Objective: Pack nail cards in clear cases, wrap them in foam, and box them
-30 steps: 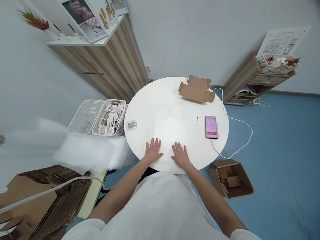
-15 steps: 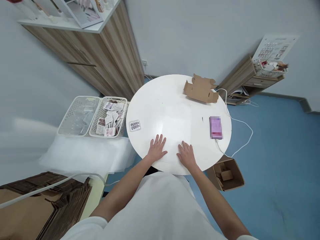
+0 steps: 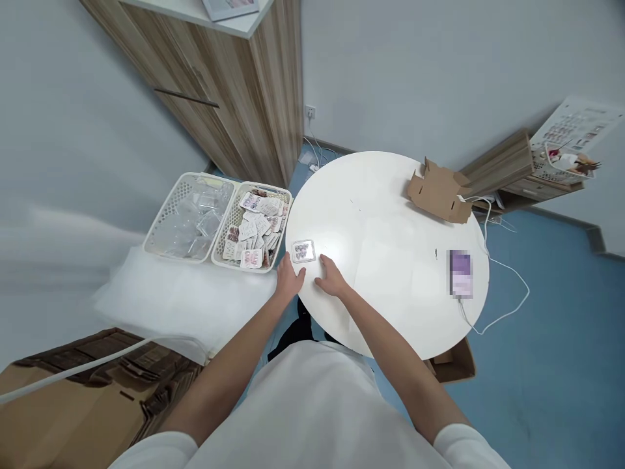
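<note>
Both hands beside the nail packet, left of frame centre.
Left hand and right hand lie open and empty just below it at the table rim; such a thin, flat packet likely lifts best pinched by its edges, not pressed from above.

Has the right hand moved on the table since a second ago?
Yes. The right hand has slid left across the round table, away from the phone, and now lies beside the small blister pack.
</note>
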A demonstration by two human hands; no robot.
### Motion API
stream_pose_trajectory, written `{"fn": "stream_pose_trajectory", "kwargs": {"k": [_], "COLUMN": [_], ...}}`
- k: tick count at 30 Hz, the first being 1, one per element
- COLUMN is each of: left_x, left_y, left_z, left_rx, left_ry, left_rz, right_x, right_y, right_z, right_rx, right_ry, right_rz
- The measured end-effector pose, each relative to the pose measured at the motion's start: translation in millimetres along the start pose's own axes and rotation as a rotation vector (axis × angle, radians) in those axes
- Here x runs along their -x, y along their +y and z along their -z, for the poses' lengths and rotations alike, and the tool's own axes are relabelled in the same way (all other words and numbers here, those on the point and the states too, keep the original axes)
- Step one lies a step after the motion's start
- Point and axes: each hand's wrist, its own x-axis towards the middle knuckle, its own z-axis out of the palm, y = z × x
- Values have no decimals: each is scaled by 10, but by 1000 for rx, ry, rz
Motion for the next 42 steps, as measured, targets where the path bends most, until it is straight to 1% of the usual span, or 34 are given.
{"fn": "stream_pose_trajectory", "kwargs": {"k": [3,7,11,14,17,20,25,29,31,34,38,42], "left_x": [-26,-37,-34,15,128,310,693,931,1015,1116,1206,1248], "left_y": [-16,-33,-24,39,176,386,781,1000,1058,1084,1041,995], "left_z": [-15,-38,-62,-129,-273,-482,-884,-1163,-1260,-1348,-1404,-1416], "left_rx": [7,84,132,151,162,133,74,-5,-52,-129,-241,-321], "left_ry": [2,-49,-84,-85,-118,-195,-357,-452,-469,-457,-421,-398], "left_rz": [-30,-22,-9,-59,-181,-322,-484,-549,-564,-573,-565,-552], "right_x": [-120,-164,-121,12,265,612,1206,1534,1636,1715,1715,1708], "right_y": [-119,-119,-63,18,182,437,952,1296,1419,1546,1628,1662], "right_z": [-86,-119,-106,-56,52,210,479,633,682,719,727,736], "right_rx": [-39,-69,-120,-144,-111,-50,15,23,26,35,46,97], "right_ry": [-27,-7,-13,29,144,234,306,320,305,278,230,189], "right_rz": [-32,-43,-18,10,21,9,-74,-123,-125,-108,-52,11]}}
